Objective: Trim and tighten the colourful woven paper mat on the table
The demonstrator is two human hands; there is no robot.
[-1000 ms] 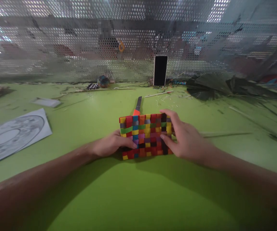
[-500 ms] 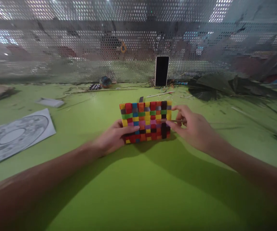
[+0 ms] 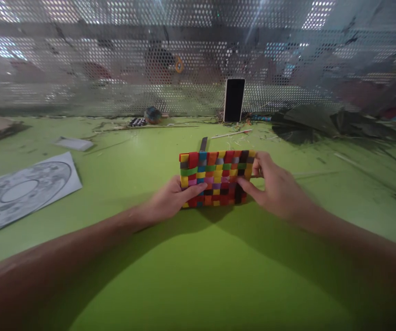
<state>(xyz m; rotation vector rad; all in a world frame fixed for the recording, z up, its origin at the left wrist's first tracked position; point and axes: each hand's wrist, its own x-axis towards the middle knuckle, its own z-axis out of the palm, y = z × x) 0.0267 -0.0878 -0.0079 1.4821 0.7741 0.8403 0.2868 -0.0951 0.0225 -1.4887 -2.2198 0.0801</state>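
A small pouch-like panel (image 3: pixel 213 177) woven from red, yellow, blue, green, orange, purple and black strips stands upright above the green table. My left hand (image 3: pixel 170 197) grips its left edge, thumb lying across the front and fingers hidden behind. At the right edge, my right hand (image 3: pixel 275 186) pinches the panel, its thumb on the front near a black strip and its other fingers curled at the back. A dark strip end (image 3: pixel 203 144) sticks up behind the top edge.
A phone (image 3: pixel 234 100) leans against the perforated metal screen (image 3: pixel 198 55). Dark leaves (image 3: pixel 301 124) lie at back right, near a thin pale stick (image 3: pixel 231 134). A printed drawing (image 3: pixel 29 188) and a small white box (image 3: pixel 74 143) rest on the left. A patterned ball (image 3: pixel 152 115) sits at the back.
The panel has shifted slightly right in view. My right hand's thumb and fingers have closed onto its right edge; the thin brown strip seen between them before no longer shows across the front.
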